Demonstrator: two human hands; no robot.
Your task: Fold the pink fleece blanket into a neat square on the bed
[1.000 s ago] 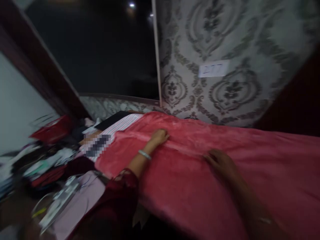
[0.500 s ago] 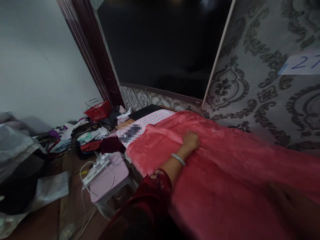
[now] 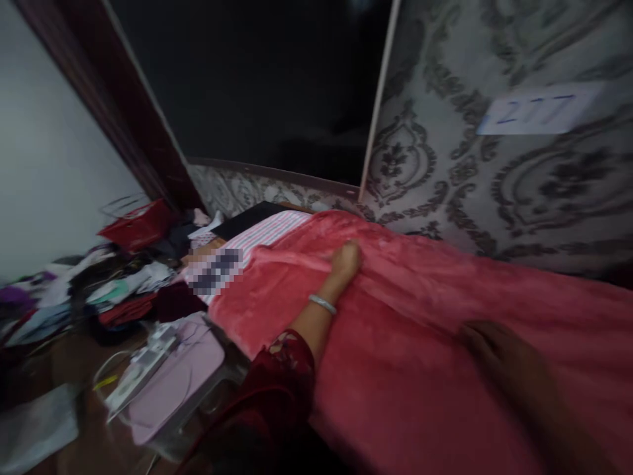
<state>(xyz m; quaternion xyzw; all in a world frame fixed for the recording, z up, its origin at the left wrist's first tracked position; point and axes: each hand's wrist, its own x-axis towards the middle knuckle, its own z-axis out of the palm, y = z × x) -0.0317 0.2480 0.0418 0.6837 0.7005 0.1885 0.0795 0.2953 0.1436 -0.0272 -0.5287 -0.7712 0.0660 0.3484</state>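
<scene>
Two hands, left hand [image 3: 345, 258] and blurred right hand [image 3: 487, 343], seemingly on one blanket [image 3: 420, 369].

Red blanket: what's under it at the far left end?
A pink-and-white striped sheet shows past the edge of the red blanket, beyond the left hand resting on it. Whatever lies under the blanket itself is covered.

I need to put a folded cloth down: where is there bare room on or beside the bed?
The red blanket lies bare between the left hand and the blurred right hand, and beyond toward the patterned wall. The floor left of the bed is crowded: pink stool, clothes pile, red basket.
</scene>
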